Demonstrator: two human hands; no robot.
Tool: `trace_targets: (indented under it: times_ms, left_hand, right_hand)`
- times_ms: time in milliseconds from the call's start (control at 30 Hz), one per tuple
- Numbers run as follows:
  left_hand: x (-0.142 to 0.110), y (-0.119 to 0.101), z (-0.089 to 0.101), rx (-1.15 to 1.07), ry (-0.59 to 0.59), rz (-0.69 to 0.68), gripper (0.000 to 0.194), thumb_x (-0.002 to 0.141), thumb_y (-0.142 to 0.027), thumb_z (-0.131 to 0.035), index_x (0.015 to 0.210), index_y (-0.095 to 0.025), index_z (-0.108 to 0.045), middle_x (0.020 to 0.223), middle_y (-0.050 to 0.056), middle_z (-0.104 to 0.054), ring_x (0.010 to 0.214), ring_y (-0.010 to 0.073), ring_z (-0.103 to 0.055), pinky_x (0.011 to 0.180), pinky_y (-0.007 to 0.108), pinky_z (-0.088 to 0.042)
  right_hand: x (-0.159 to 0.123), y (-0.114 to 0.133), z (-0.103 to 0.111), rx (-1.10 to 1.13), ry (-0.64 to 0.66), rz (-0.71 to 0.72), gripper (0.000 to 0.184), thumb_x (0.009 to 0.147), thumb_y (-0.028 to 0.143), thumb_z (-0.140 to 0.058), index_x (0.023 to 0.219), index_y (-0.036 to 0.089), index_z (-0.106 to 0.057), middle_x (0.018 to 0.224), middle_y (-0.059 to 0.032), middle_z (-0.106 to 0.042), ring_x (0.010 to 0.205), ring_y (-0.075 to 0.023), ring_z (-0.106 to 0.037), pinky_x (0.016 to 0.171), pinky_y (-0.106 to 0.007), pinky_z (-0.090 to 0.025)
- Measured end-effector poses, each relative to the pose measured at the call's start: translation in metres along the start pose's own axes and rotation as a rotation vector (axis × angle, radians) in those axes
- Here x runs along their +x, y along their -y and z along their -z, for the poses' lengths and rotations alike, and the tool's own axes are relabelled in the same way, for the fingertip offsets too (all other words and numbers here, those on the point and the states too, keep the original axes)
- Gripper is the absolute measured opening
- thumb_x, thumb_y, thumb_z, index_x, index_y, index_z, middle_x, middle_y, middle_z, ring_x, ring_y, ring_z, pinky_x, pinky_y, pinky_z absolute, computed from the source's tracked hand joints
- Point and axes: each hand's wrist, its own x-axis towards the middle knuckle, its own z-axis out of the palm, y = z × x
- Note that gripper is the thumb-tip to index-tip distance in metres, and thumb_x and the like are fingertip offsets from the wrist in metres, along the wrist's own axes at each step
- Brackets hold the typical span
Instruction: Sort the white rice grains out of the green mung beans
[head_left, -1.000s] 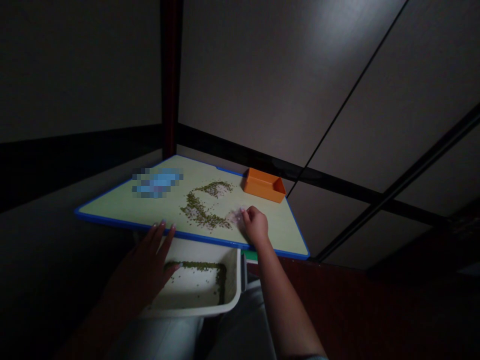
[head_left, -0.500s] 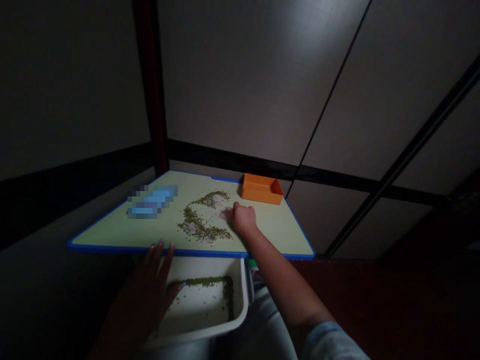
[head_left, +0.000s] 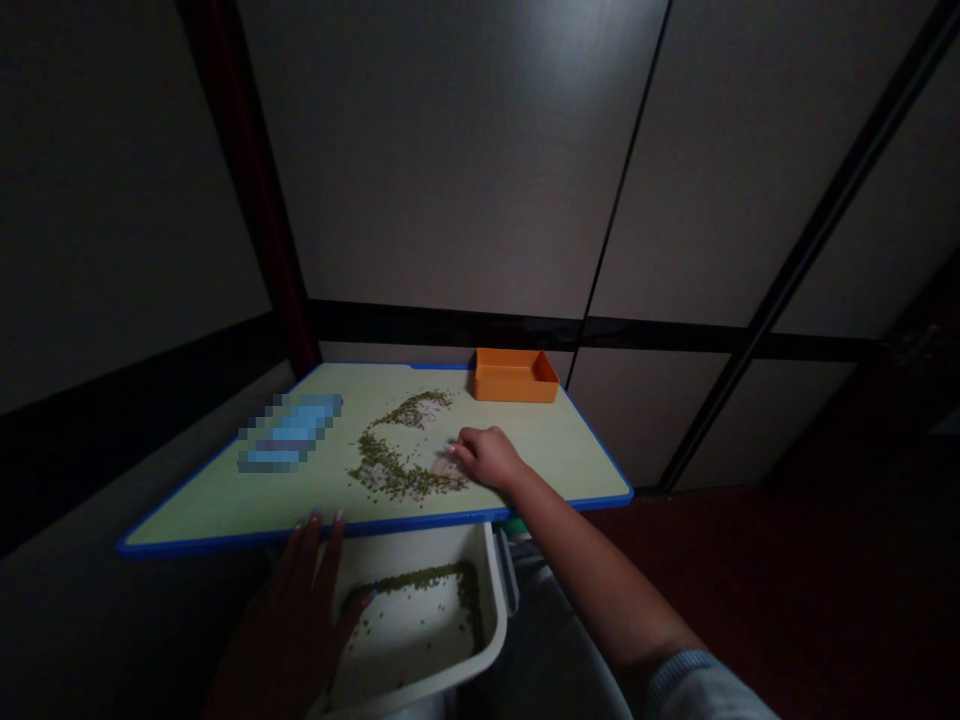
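Seemingly a home: panelled wall (head_left: 450,180), reddish floor (head_left: 697,560) and small blue-edged table (head_left: 551,455).

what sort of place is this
Perhaps a dim corner of a home: a blue-edged tabletop stands near large grey panels, possibly cabinet doors or walls, with a dark red floor beside it.

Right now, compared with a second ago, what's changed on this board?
Your right hand has moved left across the board, its fingers now nearer the green grains; the pale patch beside them shifted left too. I can't see anything newly grasped or released. Your left hand stays at the near edge; the orange box and white bin look unmoved.
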Motion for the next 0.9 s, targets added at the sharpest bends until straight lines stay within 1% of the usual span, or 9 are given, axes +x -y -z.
trace_targets:
  times_ms: [200, 367, 467, 600, 667, 767, 800, 833, 900]
  left_hand:
    - [0.000, -0.001, -0.005, 0.005, 0.006, 0.030, 0.083, 0.078, -0.053, -0.043, 0.144, -0.015, -0.008, 0.151, 0.023, -0.018, 0.139, 0.0367, -0.020, 0.101, 0.051, -0.038]
    - [0.000, -0.003, -0.011, -0.002, -0.049, 0.034, 0.080, 0.080, -0.050, -0.040, 0.144, -0.016, -0.006, 0.153, 0.021, -0.015, 0.140, 0.0359, -0.018, 0.102, 0.051, -0.037]
    - [-0.001, -0.003, -0.016, 0.027, -0.066, 0.053, 0.077, 0.081, -0.053, -0.036, 0.143, -0.013, -0.013, 0.152, 0.021, -0.018, 0.139, 0.0360, -0.020, 0.101, 0.050, -0.038]
    - [0.000, -0.006, -0.019, 0.050, -0.127, 0.020, 0.081, 0.080, -0.059, -0.032, 0.140, -0.007, -0.021, 0.151, 0.024, -0.019, 0.139, 0.0376, -0.020, 0.102, 0.051, -0.036]
    - [0.000, -0.009, -0.018, 0.052, -0.141, 0.045, 0.079, 0.080, -0.058, -0.031, 0.140, -0.007, -0.023, 0.151, 0.024, -0.019, 0.139, 0.0369, -0.021, 0.102, 0.050, -0.035]
    - [0.002, -0.015, -0.018, 0.011, -0.080, 0.127, 0.080, 0.078, -0.059, -0.035, 0.139, -0.009, -0.025, 0.152, 0.021, -0.018, 0.140, 0.0348, -0.019, 0.104, 0.050, -0.033]
    - [0.002, -0.016, -0.018, 0.007, -0.080, 0.143, 0.081, 0.077, -0.059, -0.036, 0.139, -0.009, -0.026, 0.152, 0.021, -0.018, 0.140, 0.0346, -0.019, 0.105, 0.051, -0.032]
    - [0.002, -0.017, -0.018, 0.001, -0.078, 0.131, 0.082, 0.076, -0.060, -0.038, 0.139, -0.008, -0.026, 0.152, 0.022, -0.018, 0.140, 0.0345, -0.017, 0.106, 0.050, -0.031]
    - [0.004, -0.018, -0.016, -0.011, -0.061, 0.153, 0.083, 0.075, -0.058, -0.043, 0.139, -0.008, -0.027, 0.151, 0.022, -0.019, 0.141, 0.0335, -0.016, 0.108, 0.049, -0.029]
  right_hand:
    - [-0.012, -0.009, 0.003, 0.199, -0.071, 0.036, 0.023, 0.088, 0.036, -0.051, 0.075, 0.019, -0.061, 0.060, 0.0025, -0.058, 0.056, -0.0099, -0.046, 0.058, -0.021, -0.028]
    - [-0.013, -0.024, -0.001, 0.333, -0.093, 0.007, 0.023, 0.086, 0.034, -0.052, 0.070, 0.018, -0.058, 0.059, 0.0035, -0.053, 0.055, -0.0089, -0.043, 0.053, -0.020, -0.025]
    - [-0.015, -0.036, -0.005, 0.407, -0.123, -0.013, 0.025, 0.085, 0.035, -0.052, 0.067, 0.017, -0.056, 0.058, 0.0035, -0.051, 0.054, -0.0087, -0.042, 0.052, -0.020, -0.026]
    - [-0.020, -0.047, -0.009, 0.553, -0.158, -0.059, 0.028, 0.082, 0.039, -0.053, 0.064, 0.017, -0.054, 0.056, 0.0040, -0.049, 0.054, -0.0090, -0.042, 0.051, -0.019, -0.027]
    - [-0.022, -0.050, -0.010, 0.616, -0.198, -0.093, 0.029, 0.080, 0.041, -0.054, 0.063, 0.017, -0.053, 0.054, 0.0044, -0.047, 0.053, -0.0092, -0.041, 0.050, -0.020, -0.027]
    - [-0.022, -0.052, -0.011, 0.669, -0.246, -0.144, 0.031, 0.078, 0.043, -0.055, 0.061, 0.017, -0.052, 0.053, 0.0047, -0.045, 0.052, -0.0092, -0.040, 0.050, -0.020, -0.028]
    - [-0.022, -0.052, -0.011, 0.682, -0.255, -0.164, 0.032, 0.078, 0.044, -0.055, 0.060, 0.017, -0.051, 0.052, 0.0047, -0.045, 0.052, -0.0091, -0.039, 0.049, -0.020, -0.028]
    - [-0.022, -0.052, -0.011, 0.697, -0.259, -0.182, 0.033, 0.078, 0.044, -0.055, 0.060, 0.017, -0.051, 0.052, 0.0048, -0.045, 0.051, -0.0090, -0.039, 0.049, -0.020, -0.028]
    - [-0.021, -0.052, -0.012, 0.728, -0.249, -0.192, 0.033, 0.076, 0.046, -0.056, 0.060, 0.017, -0.052, 0.052, 0.0048, -0.044, 0.051, -0.0088, -0.038, 0.048, -0.020, -0.028]
